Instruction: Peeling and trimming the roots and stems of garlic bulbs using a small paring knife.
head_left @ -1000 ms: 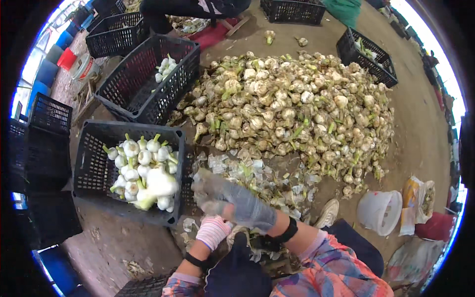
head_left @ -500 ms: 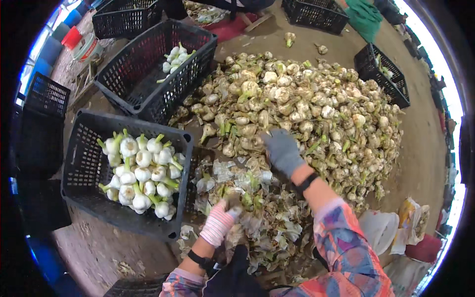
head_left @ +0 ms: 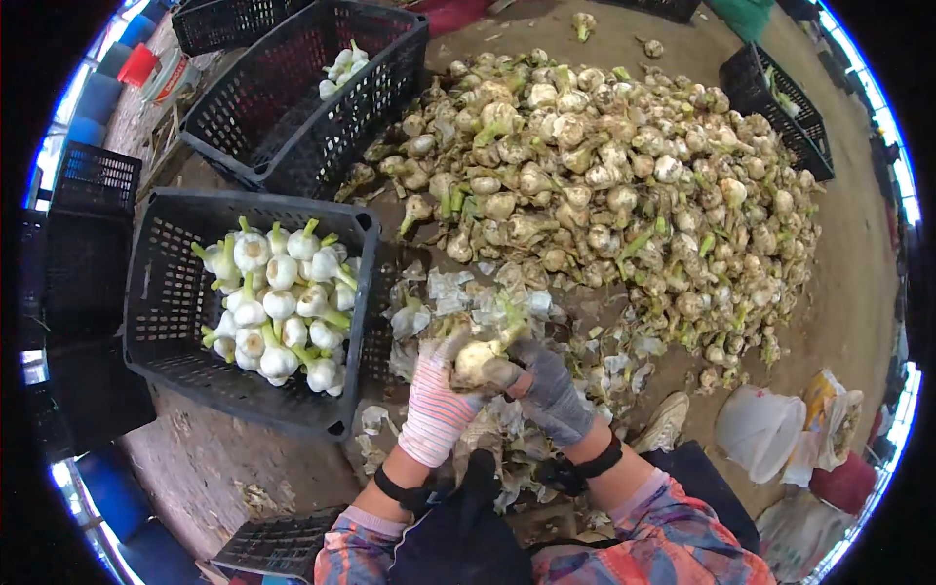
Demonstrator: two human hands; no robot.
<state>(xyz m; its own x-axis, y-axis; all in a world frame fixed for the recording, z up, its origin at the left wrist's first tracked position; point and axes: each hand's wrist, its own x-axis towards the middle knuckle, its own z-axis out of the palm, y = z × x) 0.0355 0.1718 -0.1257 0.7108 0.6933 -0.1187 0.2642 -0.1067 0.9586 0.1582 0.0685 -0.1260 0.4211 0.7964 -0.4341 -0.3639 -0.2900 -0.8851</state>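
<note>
In front of me, above a heap of papery peelings [head_left: 507, 419], both hands are closed around one garlic bulb [head_left: 475, 361]. My left hand [head_left: 438, 395], in a white glove with pink stripes, grips its left side. My right hand [head_left: 548, 392], in a grey glove, pinches it from the right, near the stem; some fingers are hidden behind the bulb. Beyond lies a large pile of soil-stained garlic bulbs [head_left: 604, 185]. At my left a black crate [head_left: 156, 322] holds several clean white bulbs [head_left: 279, 304] with trimmed green stems.
Another black crate [head_left: 229, 146] with a few white bulbs adjoins the first at the far left. A small black crate [head_left: 814, 146] stands at the far right of the pile. White sacks [head_left: 762, 432] lie at the right. A red-lidded bucket [head_left: 161, 76] sits far left.
My right hand has drawn back from the pile toward me and now meets my left hand at a garlic bulb. The left hand has risen slightly. The view has shifted a little.
</note>
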